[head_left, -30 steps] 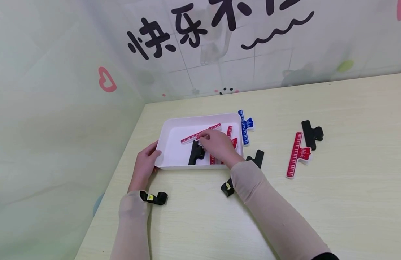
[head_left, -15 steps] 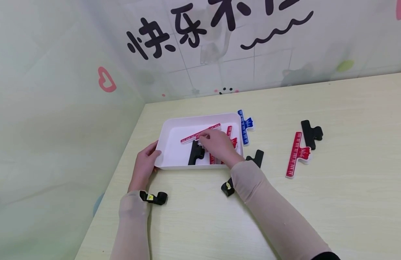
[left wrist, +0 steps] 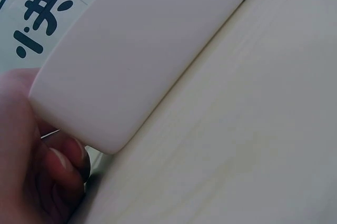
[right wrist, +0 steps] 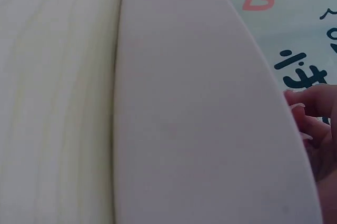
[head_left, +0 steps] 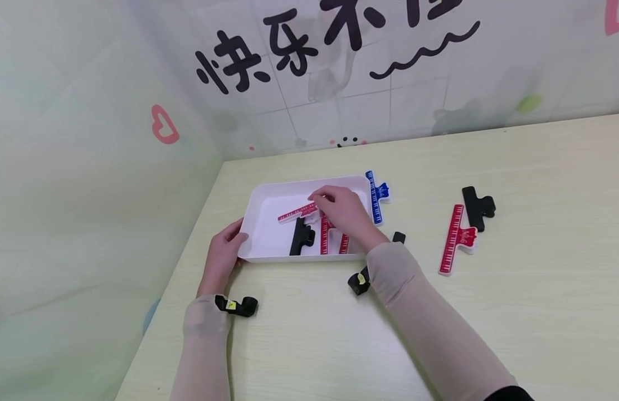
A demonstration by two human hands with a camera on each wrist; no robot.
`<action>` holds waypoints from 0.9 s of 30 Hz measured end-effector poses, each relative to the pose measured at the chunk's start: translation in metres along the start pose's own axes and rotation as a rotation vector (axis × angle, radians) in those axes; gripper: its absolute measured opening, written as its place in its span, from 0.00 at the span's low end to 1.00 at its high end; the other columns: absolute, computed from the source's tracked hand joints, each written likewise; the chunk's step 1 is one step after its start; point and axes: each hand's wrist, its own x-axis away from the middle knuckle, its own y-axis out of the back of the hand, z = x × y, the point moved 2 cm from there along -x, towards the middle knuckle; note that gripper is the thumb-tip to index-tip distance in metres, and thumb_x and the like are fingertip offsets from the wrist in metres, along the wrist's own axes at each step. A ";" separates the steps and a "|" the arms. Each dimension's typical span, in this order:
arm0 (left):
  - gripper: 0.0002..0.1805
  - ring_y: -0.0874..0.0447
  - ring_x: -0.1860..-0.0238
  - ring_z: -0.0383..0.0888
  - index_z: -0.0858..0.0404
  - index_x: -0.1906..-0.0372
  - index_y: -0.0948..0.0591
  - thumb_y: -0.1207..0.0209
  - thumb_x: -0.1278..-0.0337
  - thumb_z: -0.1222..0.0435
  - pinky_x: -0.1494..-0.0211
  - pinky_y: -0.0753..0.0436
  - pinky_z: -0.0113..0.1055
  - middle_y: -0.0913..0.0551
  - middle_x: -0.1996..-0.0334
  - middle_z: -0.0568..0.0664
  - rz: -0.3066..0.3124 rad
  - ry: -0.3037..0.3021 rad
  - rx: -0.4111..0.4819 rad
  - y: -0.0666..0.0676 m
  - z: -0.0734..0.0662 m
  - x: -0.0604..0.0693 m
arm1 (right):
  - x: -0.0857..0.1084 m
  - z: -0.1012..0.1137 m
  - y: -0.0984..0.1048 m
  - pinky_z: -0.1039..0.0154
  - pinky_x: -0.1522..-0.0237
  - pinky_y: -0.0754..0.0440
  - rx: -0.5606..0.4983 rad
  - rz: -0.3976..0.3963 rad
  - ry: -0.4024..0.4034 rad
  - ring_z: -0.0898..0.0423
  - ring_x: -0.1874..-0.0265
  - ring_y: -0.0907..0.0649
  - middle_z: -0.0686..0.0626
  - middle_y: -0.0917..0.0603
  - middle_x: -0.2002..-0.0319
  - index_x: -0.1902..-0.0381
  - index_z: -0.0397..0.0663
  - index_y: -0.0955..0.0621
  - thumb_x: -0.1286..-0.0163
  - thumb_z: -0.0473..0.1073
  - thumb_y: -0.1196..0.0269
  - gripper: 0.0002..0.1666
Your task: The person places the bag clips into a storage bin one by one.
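Note:
My left hand [head_left: 223, 250] grips the near left corner of a shallow white tray [head_left: 261, 223], thumb at the rim. In the left wrist view, the fingers [left wrist: 63, 163] curl beside the tray's outer wall. My right hand [head_left: 344, 211] is over the tray's right half, fingertips bent above a red ruler-edged clip [head_left: 294, 213] lying slantwise. Nothing shows pinched between those fingers; the right wrist view mostly shows the tray wall, with the fingertips [right wrist: 297, 109] partly behind it. A black clip [head_left: 301, 236] and red clips [head_left: 324, 236] lie in the tray, partly hidden by the hand.
A blue clip [head_left: 375, 197] lies against the tray's right side. Farther right on the table are a red clip [head_left: 452, 239] and a black clip [head_left: 477, 209]. Another black clip [head_left: 399, 237] is mostly hidden by the right wrist. A printed curtain hangs behind the table.
My right hand has shifted up and to the right, off the slanted red clip's handle, while that clip stays in place. My left hand keeps its hold on the tray.

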 end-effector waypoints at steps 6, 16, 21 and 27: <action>0.23 0.33 0.81 0.42 0.44 0.41 0.30 0.49 0.44 0.60 0.83 0.32 0.30 0.27 0.48 0.44 -0.003 -0.001 -0.016 0.000 0.000 0.000 | -0.002 -0.004 0.022 0.64 0.79 0.31 -0.065 -0.045 -0.046 0.52 0.77 0.28 0.44 0.21 0.67 0.55 0.63 0.21 0.33 0.52 0.51 0.14; 0.23 0.33 0.81 0.42 0.44 0.40 0.30 0.49 0.43 0.59 0.83 0.33 0.29 0.27 0.48 0.44 0.004 0.002 -0.013 0.000 0.000 0.001 | -0.001 -0.015 0.052 0.58 0.62 0.26 -0.238 -0.145 -0.134 0.46 0.63 0.26 0.41 0.25 0.63 0.54 0.57 0.21 0.33 0.51 0.50 0.15; 0.23 0.33 0.82 0.41 0.44 0.40 0.30 0.49 0.43 0.59 0.83 0.32 0.30 0.27 0.48 0.44 0.006 -0.006 -0.011 0.001 0.001 0.000 | -0.001 -0.024 0.062 0.56 0.58 0.27 -0.289 -0.187 -0.150 0.46 0.62 0.27 0.40 0.26 0.62 0.54 0.56 0.22 0.33 0.52 0.50 0.15; 0.23 0.33 0.81 0.42 0.44 0.40 0.30 0.49 0.44 0.59 0.83 0.32 0.30 0.27 0.47 0.44 0.004 -0.004 -0.010 0.000 0.001 0.000 | -0.001 -0.036 0.074 0.59 0.62 0.27 -0.308 -0.244 -0.222 0.51 0.64 0.28 0.42 0.26 0.59 0.52 0.58 0.22 0.33 0.54 0.51 0.17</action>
